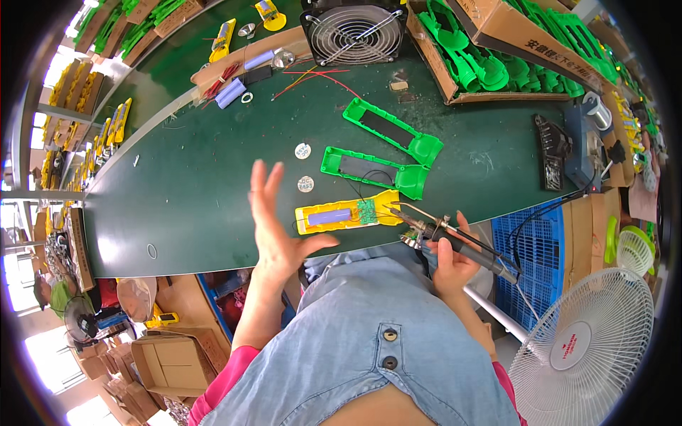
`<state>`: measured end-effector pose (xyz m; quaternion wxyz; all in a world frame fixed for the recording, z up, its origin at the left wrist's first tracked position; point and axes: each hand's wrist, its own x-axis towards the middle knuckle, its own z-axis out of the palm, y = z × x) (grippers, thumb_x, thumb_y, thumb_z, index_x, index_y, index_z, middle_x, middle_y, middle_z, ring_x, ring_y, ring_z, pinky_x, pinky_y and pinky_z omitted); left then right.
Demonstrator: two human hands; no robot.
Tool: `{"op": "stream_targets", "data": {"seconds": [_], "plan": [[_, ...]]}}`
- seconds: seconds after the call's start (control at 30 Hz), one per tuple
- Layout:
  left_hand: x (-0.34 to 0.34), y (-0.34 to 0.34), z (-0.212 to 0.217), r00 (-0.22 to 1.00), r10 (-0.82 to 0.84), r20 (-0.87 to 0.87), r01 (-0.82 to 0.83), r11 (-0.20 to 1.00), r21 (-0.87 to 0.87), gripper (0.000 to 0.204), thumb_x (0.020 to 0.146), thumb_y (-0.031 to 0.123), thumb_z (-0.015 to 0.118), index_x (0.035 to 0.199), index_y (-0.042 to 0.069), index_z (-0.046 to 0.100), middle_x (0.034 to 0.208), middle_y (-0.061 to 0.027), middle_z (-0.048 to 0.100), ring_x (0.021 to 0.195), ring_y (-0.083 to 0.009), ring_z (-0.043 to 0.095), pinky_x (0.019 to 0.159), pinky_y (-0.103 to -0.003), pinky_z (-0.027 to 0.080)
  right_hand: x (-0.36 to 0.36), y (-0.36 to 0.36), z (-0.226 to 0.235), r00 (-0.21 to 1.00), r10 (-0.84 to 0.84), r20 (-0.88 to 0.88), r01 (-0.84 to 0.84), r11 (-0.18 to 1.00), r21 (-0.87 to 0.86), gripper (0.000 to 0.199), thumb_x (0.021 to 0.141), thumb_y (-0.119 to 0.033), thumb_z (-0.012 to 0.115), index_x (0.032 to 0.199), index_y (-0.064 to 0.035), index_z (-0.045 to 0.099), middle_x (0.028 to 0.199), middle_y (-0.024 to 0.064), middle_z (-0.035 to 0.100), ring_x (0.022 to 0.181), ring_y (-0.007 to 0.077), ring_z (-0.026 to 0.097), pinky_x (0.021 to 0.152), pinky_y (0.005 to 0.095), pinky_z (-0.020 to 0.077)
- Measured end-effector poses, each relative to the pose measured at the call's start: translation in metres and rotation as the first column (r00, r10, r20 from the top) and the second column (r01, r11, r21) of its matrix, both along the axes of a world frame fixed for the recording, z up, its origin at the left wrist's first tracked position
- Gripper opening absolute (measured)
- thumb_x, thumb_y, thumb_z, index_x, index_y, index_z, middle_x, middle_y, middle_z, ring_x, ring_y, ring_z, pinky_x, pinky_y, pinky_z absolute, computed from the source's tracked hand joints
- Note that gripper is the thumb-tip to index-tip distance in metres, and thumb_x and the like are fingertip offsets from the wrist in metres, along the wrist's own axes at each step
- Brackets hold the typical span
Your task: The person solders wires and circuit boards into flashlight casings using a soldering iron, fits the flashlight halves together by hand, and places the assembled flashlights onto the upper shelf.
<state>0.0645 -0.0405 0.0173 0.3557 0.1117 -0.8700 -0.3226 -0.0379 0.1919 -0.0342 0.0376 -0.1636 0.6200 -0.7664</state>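
My right hand [455, 259] is closed round a soldering iron [465, 248], whose tip points left at the near end of a yellow flashlight housing half [305, 220]. Inside that housing lie a purple battery cell [330, 217] and a small green circuit board [366, 211] with thin wires. A shiny round reflector piece [410, 240] sits just under the iron's tip. My left hand [273, 220] is raised with spread fingers and holds nothing, left of the housing. Behind the housing lie two green housing halves [334, 160] [362, 113] and two round white stickers [305, 184] [303, 151].
A square metal-grilled fan [355, 35] stands at the table's back, beside a carton of green housings [490, 71]. Battery cells [229, 93] and red wires lie back left. A soldering station [581, 149] with a solder spool [597, 112] is at right; a white fan [582, 348] stands nearby.
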Motion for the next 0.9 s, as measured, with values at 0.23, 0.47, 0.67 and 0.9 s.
{"op": "stream_targets", "data": {"seconds": [0.23,0.47,0.67,0.9], "plan": [[0.046,0.011,-0.063,0.988,0.098,0.117,-0.038,0.899,-0.437,0.077,0.084,0.045,0.048,0.135,-0.005,0.017,0.133,-0.0298,0.027,0.125,-0.0427,0.028,0.102,-0.057,0.015,0.002,-0.006,0.001,1.0,0.024,-0.014,-0.024,0.999,-0.021,0.025,0.076,0.003,0.059,0.1,0.0027,0.05,0.108,0.0221,0.051,0.07,0.0181,0.064,0.065,0.0258,0.0543],[0.015,0.031,-0.04,0.999,0.001,-0.035,-0.018,0.881,-0.474,0.044,0.063,0.001,0.065,0.106,0.003,0.058,0.103,-0.0145,0.054,0.099,-0.0281,0.053,0.083,-0.043,0.045,0.002,-0.009,0.01,1.0,0.025,0.008,-0.025,0.999,-0.028,0.023,0.076,0.003,0.059,0.098,0.0031,0.052,0.099,0.0187,0.056,0.067,0.0175,0.064,0.067,0.0272,0.0539],[-0.007,0.036,-0.036,0.991,-0.122,0.056,0.134,0.936,-0.325,0.025,0.059,0.001,0.062,0.083,0.006,0.062,0.077,-0.0051,0.054,0.068,-0.0198,0.057,0.059,-0.029,0.047,-0.002,0.001,-0.001,0.995,0.068,-0.075,-0.063,0.995,0.074,0.023,0.075,0.002,0.06,0.097,0.0019,0.053,0.085,0.0129,0.06,0.065,0.0169,0.064,0.082,0.0353,0.0489],[-0.011,0.042,-0.018,0.969,-0.105,0.223,0.177,0.926,-0.334,0.027,0.058,0.005,0.062,0.085,0.006,0.063,0.075,-0.0042,0.052,0.067,-0.0182,0.056,0.056,-0.03,0.046,0.002,-0.002,0.008,0.985,0.038,0.168,-0.038,0.999,-0.006,0.025,0.075,0.003,0.061,0.099,0.0048,0.053,0.115,0.0208,0.049,0.066,0.019,0.064,0.064,0.0287,0.0536]]}}
